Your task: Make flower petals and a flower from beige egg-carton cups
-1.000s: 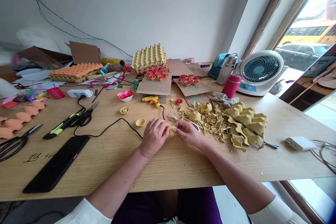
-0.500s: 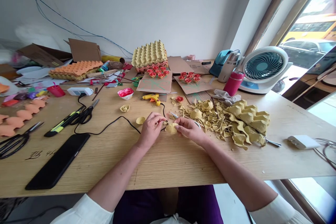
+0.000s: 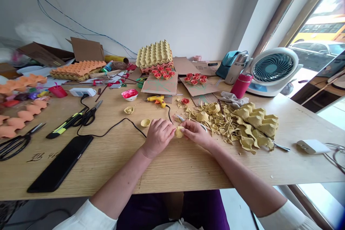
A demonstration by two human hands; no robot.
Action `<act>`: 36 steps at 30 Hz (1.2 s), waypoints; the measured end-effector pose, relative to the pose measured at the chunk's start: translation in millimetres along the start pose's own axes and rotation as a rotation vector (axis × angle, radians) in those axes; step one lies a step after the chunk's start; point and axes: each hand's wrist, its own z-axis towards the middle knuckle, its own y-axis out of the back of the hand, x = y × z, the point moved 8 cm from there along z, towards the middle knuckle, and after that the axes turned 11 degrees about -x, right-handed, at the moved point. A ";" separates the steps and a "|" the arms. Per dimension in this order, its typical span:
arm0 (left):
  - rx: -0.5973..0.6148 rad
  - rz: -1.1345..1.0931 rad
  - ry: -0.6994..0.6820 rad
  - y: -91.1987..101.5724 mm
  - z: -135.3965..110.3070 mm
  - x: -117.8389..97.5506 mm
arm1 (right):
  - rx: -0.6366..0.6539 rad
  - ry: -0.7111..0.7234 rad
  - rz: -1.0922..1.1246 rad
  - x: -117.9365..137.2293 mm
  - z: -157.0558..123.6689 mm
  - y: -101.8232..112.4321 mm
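Between my two hands is a small yellow egg-carton cup, held just above the table. My left hand is closed, its fingertips pinching the cup's left edge. From the other side, the thumb and fingers of my right hand grip it. Another yellow cup rests just left of my hands, and a yellow paper rose lies farther back. A yellow glue gun lies behind my hands. White-handled scissors, partly hidden, lie behind my right hand.
Torn yellow carton scraps and an egg-carton piece lie to the right. Red paper roses sit on cardboard at the back. A phone, black scissors and a cutter lie left. A black cord crosses the table.
My left hand has turned so its back faces up, its fingers now closed against the cup. The cup has turned and shows less between my hands.
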 end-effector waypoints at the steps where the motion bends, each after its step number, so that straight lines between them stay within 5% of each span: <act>1: 0.005 -0.002 0.017 -1.2 -0.1 -0.2 | 0.002 0.006 0.000 1.5 -0.4 -0.1; 8: -0.070 -0.324 0.483 -17.9 -12.1 41.7 | 0.040 0.021 0.037 11.9 -3.9 -2.2; 11: -0.090 -0.356 0.560 -21.5 -16.7 57.0 | 0.048 0.005 0.091 14.7 -5.6 -1.8; 22: 0.040 -0.976 0.745 -39.0 -16.8 38.2 | 0.017 -0.038 0.233 10.6 -2.1 4.5; 36: -0.075 -0.580 0.334 -9.6 -4.3 17.3 | 0.039 -0.010 0.080 5.0 0.6 -3.3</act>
